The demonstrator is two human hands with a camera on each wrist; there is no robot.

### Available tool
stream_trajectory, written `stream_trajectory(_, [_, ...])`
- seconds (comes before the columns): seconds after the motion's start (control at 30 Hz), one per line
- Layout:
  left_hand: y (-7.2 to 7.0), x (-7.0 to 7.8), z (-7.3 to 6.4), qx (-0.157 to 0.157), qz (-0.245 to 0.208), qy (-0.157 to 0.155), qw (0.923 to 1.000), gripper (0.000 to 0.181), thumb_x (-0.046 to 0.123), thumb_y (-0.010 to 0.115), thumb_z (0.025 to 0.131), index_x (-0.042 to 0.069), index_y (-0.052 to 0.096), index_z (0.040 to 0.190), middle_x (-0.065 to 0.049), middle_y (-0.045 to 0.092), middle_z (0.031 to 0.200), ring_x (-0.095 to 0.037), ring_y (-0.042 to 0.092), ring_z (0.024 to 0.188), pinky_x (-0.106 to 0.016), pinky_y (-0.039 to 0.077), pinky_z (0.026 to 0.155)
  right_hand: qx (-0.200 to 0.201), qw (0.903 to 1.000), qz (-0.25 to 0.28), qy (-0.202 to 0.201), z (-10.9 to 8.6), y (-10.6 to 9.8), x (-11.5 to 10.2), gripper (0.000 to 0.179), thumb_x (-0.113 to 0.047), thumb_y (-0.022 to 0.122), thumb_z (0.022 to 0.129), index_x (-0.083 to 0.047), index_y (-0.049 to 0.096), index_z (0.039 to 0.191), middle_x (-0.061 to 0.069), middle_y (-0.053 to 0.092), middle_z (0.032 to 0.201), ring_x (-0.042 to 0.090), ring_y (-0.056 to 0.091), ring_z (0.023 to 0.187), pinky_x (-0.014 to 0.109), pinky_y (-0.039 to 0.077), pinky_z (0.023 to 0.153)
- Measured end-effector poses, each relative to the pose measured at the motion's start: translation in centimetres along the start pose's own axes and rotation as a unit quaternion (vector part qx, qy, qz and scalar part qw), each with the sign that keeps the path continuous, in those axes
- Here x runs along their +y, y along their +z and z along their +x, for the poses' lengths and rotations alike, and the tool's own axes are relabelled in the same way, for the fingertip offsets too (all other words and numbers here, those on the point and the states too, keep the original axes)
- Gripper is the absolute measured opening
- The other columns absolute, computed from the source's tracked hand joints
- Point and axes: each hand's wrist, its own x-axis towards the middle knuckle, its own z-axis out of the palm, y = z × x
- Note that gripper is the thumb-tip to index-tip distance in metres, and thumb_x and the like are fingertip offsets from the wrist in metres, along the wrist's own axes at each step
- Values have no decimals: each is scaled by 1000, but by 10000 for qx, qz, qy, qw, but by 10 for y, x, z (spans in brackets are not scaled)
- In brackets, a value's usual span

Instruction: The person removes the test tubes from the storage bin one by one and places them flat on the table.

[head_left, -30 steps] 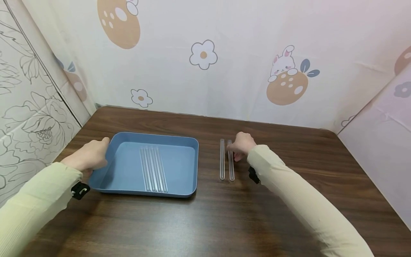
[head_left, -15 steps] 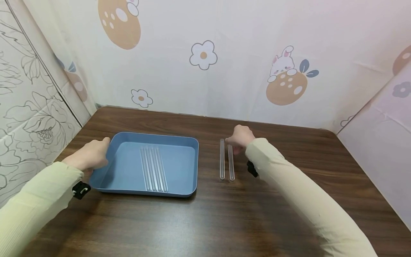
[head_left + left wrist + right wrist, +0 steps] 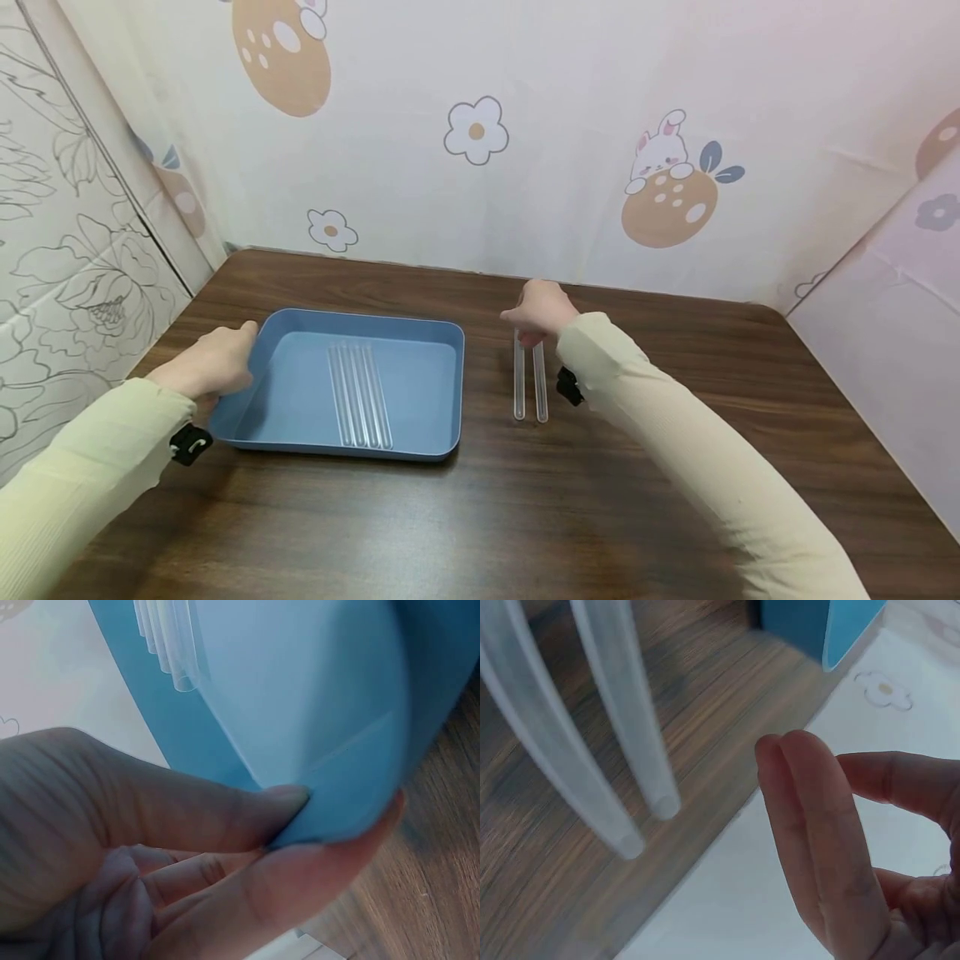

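Note:
My left hand [image 3: 212, 363] pinches the left rim of a blue rectangular tray [image 3: 424, 400]; in the left wrist view the thumb lies inside the wall and a finger outside. Several clear test tubes [image 3: 358, 396] lie side by side in the tray. Right of the tray, two more clear tubes, a left one [image 3: 519, 383] and a right one [image 3: 541, 387], lie on the table, nearly parallel with a small gap. My right hand [image 3: 543, 310] is over their far ends and hides them in the head view. In the right wrist view its fingers [image 3: 832, 840] are fairly straight, hold nothing and stay apart from the tubes.
The dark wooden table [image 3: 480, 525] extends in front of the tray and to the right of the tubes. A printed curtain [image 3: 555, 192] stands along the table's back edge, and a flower-patterned panel [image 3: 67, 250] is on the left.
My right hand has moved left and a little farther back, from beside the right tube to over both loose tubes' far ends. The left hand and the tray have stayed in place.

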Motion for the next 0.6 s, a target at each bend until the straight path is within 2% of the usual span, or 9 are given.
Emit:
stream_trajectory(0.1, [0, -1, 1, -8, 34, 63, 10000, 66, -8, 47, 79, -24, 16, 135, -40, 55, 92, -19, 58, 50, -25, 42, 37, -36, 10000, 20, 1, 0, 3, -7, 31, -22, 56, 94, 7, 66, 98, 13, 70, 75, 17, 70, 60, 38, 53, 91])
stream_trajectory(0.2, [0, -1, 1, -9, 57, 37, 10000, 67, -8, 46, 79, -24, 14, 136, -41, 54, 94, -19, 59, 49, -25, 41, 37, -13, 10000, 43, -14, -1, 7, -15, 28, -22, 56, 93, 4, 66, 94, 17, 71, 88, 21, 72, 64, 39, 52, 93])
stream_trajectory(0.3, [0, 0, 0, -24, 66, 14, 10000, 67, -8, 47, 79, -24, 14, 135, -43, 53, 97, -19, 59, 49, -25, 42, 37, -24, 10000, 23, -46, -2, 11, -23, 26, -21, 56, 91, 3, 66, 91, 17, 71, 92, 24, 73, 71, 37, 53, 92])
stream_trajectory(0.43, [0, 0, 0, -49, 15, -5, 10000, 66, -10, 47, 78, -24, 15, 134, -43, 52, 96, -20, 58, 48, -25, 42, 36, -45, 9999, 61, -150, -2, 16, -32, 24, -19, 56, 88, 0, 66, 80, 14, 71, 80, 24, 72, 69, 35, 56, 83])
stream_trajectory(0.53, [0, 0, -1, -85, -16, -49, 10000, 67, -11, 46, 78, -24, 13, 135, -43, 51, 98, -22, 58, 52, -24, 42, 36, -14, 9996, 137, -258, -1, 20, -38, 27, -18, 57, 87, -7, 57, 63, 10, 67, 66, 23, 72, 64, 33, 58, 76])
stream_trajectory(0.6, [0, 1, -1, -131, -56, -102, 9998, 70, -12, 46, 78, -23, 11, 137, -46, 49, 102, -23, 58, 52, -24, 42, 36, -38, 9993, 187, -310, -1, 22, -41, 32, -18, 58, 87, -10, 51, 57, 8, 64, 59, 23, 71, 63, 32, 58, 74])
